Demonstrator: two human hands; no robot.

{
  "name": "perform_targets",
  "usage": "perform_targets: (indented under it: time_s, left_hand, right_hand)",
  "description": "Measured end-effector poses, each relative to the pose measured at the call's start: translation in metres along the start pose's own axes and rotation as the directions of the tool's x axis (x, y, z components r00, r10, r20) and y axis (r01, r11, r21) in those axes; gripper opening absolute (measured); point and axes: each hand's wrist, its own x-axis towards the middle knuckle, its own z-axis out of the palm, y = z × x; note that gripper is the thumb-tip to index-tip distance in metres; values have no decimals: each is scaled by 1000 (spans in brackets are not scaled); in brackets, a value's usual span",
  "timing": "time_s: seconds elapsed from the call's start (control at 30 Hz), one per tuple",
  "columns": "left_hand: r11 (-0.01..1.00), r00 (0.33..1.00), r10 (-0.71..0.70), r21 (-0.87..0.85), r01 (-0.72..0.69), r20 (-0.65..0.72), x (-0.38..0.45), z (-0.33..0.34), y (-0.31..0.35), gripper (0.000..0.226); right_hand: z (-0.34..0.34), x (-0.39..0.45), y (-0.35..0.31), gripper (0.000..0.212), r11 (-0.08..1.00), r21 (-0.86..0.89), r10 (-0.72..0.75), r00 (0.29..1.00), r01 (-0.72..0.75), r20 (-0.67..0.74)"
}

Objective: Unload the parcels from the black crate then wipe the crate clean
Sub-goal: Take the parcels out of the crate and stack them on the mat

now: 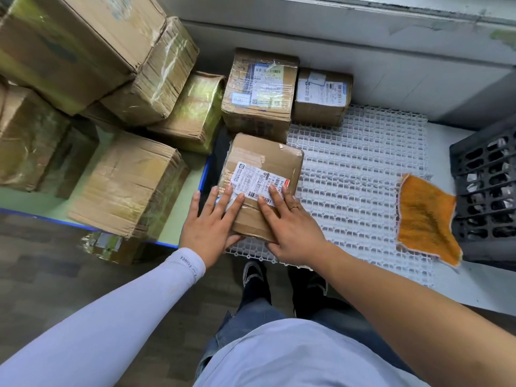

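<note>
Nearest the camera, the person's grey shirt and dark trousers fill the bottom of the view, with two dark shoes [252,272] on the floor below. Both arms reach forward to a taped cardboard parcel [262,166] lying on the near left part of a white plastic grid mat [360,174]. The left hand [210,223], in a pale sleeve, rests flat on the parcel's near left corner, fingers straight and spread, the thumb under its near edge. The right hand [290,222], with a ring on one finger, lies flat on the parcel's top beside the left, fingers extended over the white shipping label [258,184]. Neither hand curls round the parcel.

To the right, an orange cloth [425,219] lies on the white table [444,277], its far edge against the black crate [485,188], which stands at the right border; pale items show through its side openings, too unclear to name.

Beyond the held parcel, two more labelled parcels [261,93] sit side by side on the mat's far edge. To the left, larger brown boxes [128,185] are stacked on a green, blue-edged surface [25,202].
</note>
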Motion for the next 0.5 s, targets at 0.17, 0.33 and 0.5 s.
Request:
perform_targets:
  time_s: [0.17, 0.33, 0.5]
  left_hand:
    - [998, 995, -60, 16, 58, 78, 10, -3, -13, 98]
    - [997, 991, -76, 20, 74, 113, 26, -10, -17, 96]
    - [998, 990, -60, -4, 61, 126, 27, -10, -19, 97]
  right_hand:
    - [-12, 24, -9, 106, 1000, 16, 24, 1000, -24, 5]
    - [-18, 37, -10, 106, 997, 19, 74, 997, -74, 8]
    - [-17, 40, -12, 107, 995, 13, 96, 995, -96, 29]
